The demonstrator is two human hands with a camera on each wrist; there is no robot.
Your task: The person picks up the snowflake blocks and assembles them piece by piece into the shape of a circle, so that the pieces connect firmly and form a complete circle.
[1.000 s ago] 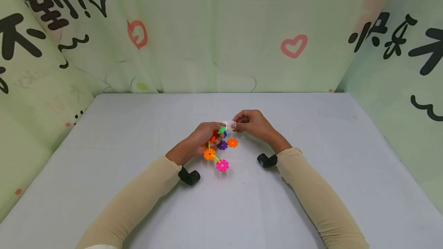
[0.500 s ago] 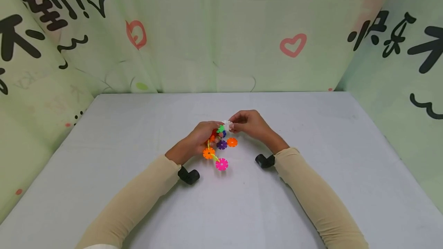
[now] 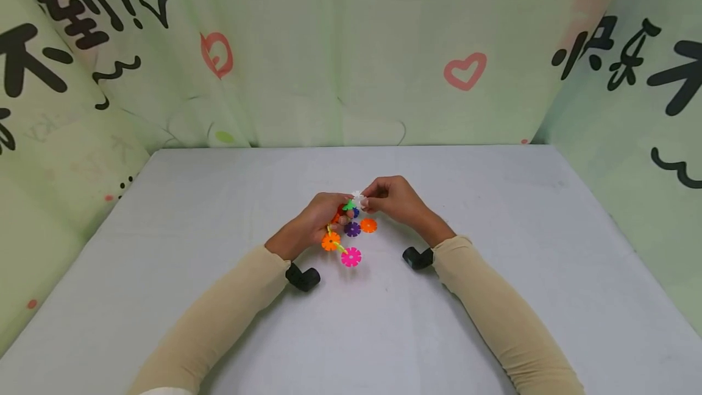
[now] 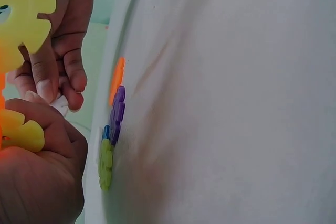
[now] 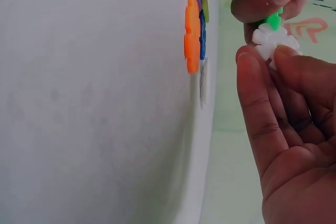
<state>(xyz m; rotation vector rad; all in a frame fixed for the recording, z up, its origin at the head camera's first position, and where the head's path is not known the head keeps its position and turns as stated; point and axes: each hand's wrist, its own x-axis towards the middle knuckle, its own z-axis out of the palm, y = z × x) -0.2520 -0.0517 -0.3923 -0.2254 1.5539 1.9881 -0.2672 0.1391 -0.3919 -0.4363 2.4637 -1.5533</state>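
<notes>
My left hand [image 3: 314, 219] grips a chain of slotted snowflake discs, mostly covered by its fingers. An orange disc [image 3: 331, 241] and a pink disc [image 3: 351, 256] hang from the chain below the hand, and a yellow disc [image 4: 26, 24] looms close in the left wrist view. From the fingertips a green disc [image 5: 273, 20] pokes out. My right hand [image 3: 399, 201] pinches a white disc [image 5: 269, 37] between thumb and fingers. The white disc's edge meets the green one; how deep their slots sit together cannot be told.
Loose discs lie on the white-covered table [image 3: 466, 334] beneath the hands: orange [image 5: 192, 35], purple [image 4: 118, 116], blue [image 5: 202, 35], yellow-green [image 4: 105, 166] and a white one [image 5: 205, 82]. Black wrist mounts [image 3: 303, 277] stick out from both sleeves. A printed curtain [image 3: 340, 53] encloses the back and sides.
My right hand has shifted slightly left with the white disc, against the green one. The left hand stays nearly in place; the hanging pink disc has risen a little.
</notes>
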